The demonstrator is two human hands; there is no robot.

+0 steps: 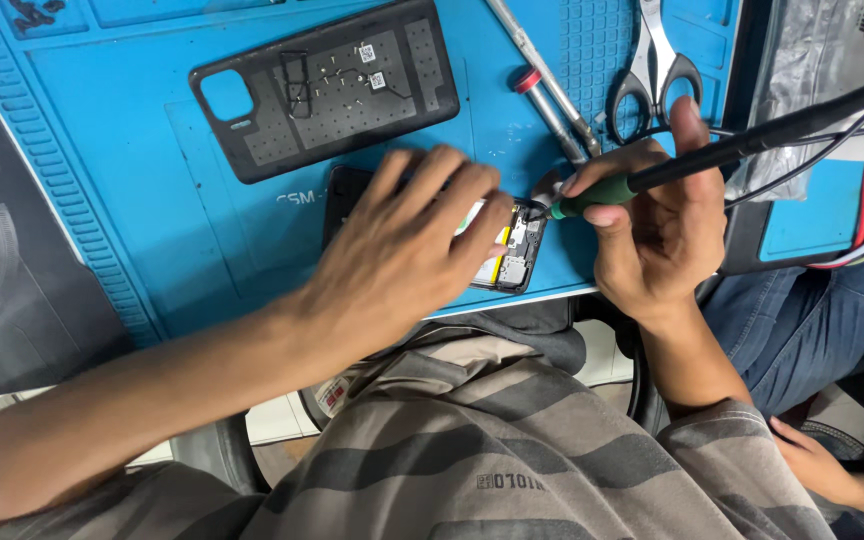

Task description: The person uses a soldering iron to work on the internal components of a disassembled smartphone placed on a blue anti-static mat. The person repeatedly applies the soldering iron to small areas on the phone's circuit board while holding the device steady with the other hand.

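Observation:
An opened smartphone (518,252) lies near the front edge of a blue work mat (132,170), its circuit board end exposed. My left hand (407,250) lies flat over the phone's body, pressing it down. My right hand (652,225) grips a soldering iron (672,172) with a green grip and black shaft, its tip touching the phone's exposed end. The iron's black cable runs off to the upper right.
The phone's black back cover (327,88) lies inner side up on the mat behind the hands. Two screwdrivers (550,95) and scissors (652,70) lie at the back right. A dark tray (12,300) sits left. Another person's jeans (812,320) and hand (817,460) are at right.

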